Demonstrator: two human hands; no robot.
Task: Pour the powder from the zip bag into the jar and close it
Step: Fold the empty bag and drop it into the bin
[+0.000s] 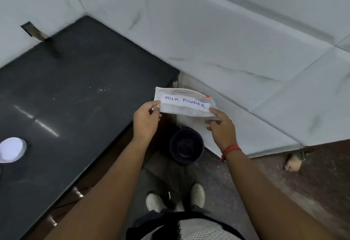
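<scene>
A small clear zip bag (184,102) with a white label reading "MILK POWDER" and an orange slider hangs in the air beyond the counter's right edge, above the floor. My left hand (145,121) pinches its left end. My right hand (220,126), with a red thread on the wrist, pinches its lower right corner. The bag looks flat. At the far left edge, on the dark counter (75,88), lies a round white object (12,149) that may be the jar or its lid; I cannot tell which.
A dark round bin (186,146) stands on the floor right below the bag. White marble wall panels (227,41) rise behind and to the right. A few white specks lie on the counter. My feet in light shoes (198,195) are on the brown floor.
</scene>
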